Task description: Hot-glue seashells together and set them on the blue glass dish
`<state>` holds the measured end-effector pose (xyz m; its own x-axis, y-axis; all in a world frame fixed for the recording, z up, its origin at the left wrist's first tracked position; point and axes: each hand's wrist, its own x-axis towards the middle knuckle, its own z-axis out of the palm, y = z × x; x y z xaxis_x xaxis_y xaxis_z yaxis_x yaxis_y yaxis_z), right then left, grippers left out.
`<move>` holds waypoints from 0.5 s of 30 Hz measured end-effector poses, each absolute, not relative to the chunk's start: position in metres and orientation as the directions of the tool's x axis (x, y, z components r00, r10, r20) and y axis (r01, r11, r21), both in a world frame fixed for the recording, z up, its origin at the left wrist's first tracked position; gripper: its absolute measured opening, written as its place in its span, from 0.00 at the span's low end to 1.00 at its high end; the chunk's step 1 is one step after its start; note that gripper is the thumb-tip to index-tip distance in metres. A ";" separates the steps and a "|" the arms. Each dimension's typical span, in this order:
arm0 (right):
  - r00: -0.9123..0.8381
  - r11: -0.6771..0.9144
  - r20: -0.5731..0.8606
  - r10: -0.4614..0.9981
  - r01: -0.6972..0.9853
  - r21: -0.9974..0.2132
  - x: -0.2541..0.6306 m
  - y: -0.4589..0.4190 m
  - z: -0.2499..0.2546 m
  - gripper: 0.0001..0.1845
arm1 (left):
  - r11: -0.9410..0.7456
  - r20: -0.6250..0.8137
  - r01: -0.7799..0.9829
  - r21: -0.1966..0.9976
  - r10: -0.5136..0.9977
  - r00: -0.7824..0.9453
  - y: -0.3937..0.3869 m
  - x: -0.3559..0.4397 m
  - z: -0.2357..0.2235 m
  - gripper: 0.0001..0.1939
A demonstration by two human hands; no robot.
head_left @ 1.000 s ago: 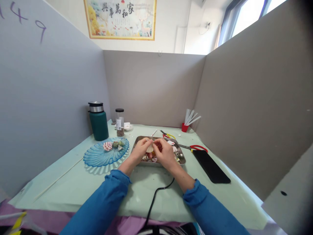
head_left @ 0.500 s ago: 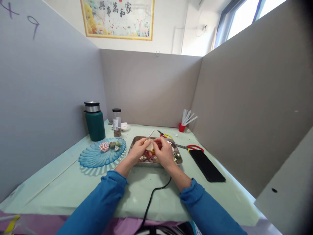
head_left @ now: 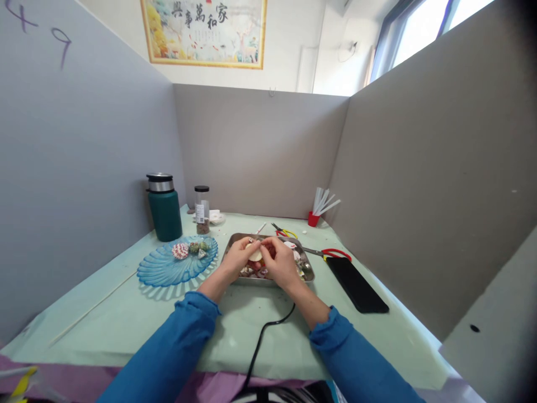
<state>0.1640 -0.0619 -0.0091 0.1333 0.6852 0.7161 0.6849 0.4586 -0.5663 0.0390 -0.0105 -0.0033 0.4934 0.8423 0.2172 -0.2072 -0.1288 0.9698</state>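
Observation:
Both hands meet over a metal tray (head_left: 311, 275) filled with several small shells. My left hand (head_left: 235, 258) pinches a pale cream shell (head_left: 255, 256) at its fingertips. My right hand (head_left: 282, 263) is closed beside it, its fingers touching the same shell and something reddish that I cannot make out. A blue shell-shaped glass plate (head_left: 168, 271) lies left of the tray and carries a red-striped scallop shell (head_left: 180, 251) and a few small greenish shells (head_left: 198, 247).
A green flask (head_left: 164, 207) and a small jar (head_left: 202, 210) stand at the back left. Red-handled scissors (head_left: 331, 253) and a black phone (head_left: 356, 284) lie right of the tray, with a red cup of white sticks (head_left: 315, 215) behind. A black cable (head_left: 262, 341) runs toward me. Grey partitions enclose the table.
The hands stay together over the tray with the pale shell between them; only small finger shifts. The view has shifted slightly.

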 end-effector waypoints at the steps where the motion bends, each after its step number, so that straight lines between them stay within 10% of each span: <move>1: 0.129 0.460 0.716 0.687 0.685 -0.565 0.164 -0.062 -0.009 0.07 | -0.128 0.216 -0.207 0.970 0.842 0.494 -0.011 0.039 -0.003 0.18; 15: 0.238 0.497 0.679 0.694 0.523 -0.692 0.171 -0.053 -0.001 0.13 | -0.110 0.206 -0.233 0.966 0.875 0.439 -0.008 0.039 -0.004 0.18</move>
<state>0.1709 -0.0533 -0.0010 0.2381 0.6943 0.6791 0.5234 0.4972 -0.6919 0.0389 -0.0083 -0.0037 0.4385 0.8749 0.2057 -0.2330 -0.1104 0.9662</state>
